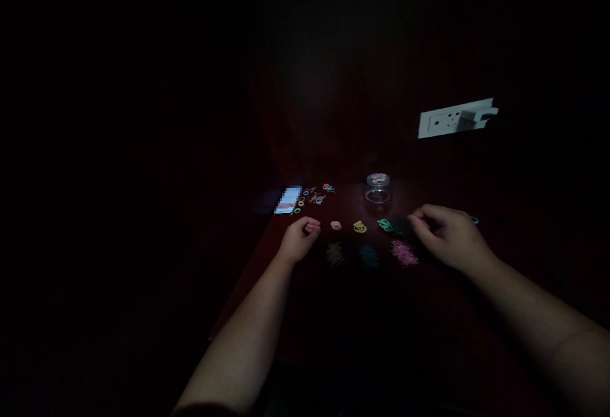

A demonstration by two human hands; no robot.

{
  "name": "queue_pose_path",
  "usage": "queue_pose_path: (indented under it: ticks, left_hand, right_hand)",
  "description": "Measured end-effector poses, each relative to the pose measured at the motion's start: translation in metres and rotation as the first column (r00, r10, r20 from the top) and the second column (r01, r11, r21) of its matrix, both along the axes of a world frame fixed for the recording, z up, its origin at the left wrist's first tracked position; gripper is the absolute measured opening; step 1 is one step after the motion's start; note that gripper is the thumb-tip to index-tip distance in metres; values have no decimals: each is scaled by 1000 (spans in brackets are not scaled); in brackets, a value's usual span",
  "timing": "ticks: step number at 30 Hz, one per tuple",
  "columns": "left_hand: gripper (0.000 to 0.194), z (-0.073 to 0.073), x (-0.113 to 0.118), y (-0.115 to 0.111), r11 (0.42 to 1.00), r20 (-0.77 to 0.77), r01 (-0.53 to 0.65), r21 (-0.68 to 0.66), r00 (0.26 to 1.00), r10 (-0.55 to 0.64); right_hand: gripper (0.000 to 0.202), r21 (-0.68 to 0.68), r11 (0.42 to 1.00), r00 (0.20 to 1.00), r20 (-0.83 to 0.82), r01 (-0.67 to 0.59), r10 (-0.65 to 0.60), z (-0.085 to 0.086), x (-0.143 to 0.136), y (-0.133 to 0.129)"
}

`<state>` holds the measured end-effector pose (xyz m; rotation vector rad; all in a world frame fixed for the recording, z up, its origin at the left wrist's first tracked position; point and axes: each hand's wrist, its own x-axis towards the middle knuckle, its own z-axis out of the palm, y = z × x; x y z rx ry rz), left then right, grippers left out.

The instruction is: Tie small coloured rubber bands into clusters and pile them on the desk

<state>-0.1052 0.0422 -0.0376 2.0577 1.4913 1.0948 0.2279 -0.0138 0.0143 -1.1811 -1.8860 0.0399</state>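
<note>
My left hand [301,238] rests on the dark table with its fingers curled, left of a pink band pile [336,225]; nothing shows in it. My right hand [441,231] is at the right, thumb and forefinger pinched together just right of a green band pile [386,225]; whatever is between the fingertips is too dark to make out. A yellow band pile [359,227] lies between the pink and green ones. Nearer me are three heaps of small pieces: a dull yellowish one [336,253], a dark blue one [368,255] and a bright pink one [405,253].
A clear lidded jar [378,189] stands behind the piles. A lit phone [288,200] lies at the table's left edge, beside scattered coloured bands [316,199]. A white socket panel [452,119] with a plug is on the wall. Surroundings are very dark.
</note>
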Motion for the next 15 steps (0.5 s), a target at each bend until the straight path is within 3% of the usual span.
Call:
queue_pose_path:
  ticks: [4,11,15]
  left_hand:
    - [19,-1,5,16,993,-174,-95,70,979,106]
    - [31,9,26,61,983,-354,-74,169,926,131]
    - [34,13,31,89,962,-416,-137,237,880,228]
  right_hand:
    - [24,-18,999,999,-1,-34,34,-1,-4,-1]
    - [27,-34,999,999,-4,-36,36,0,-7,-2]
    - [28,-22,998,998,-23,-61,61,2,-9,-3]
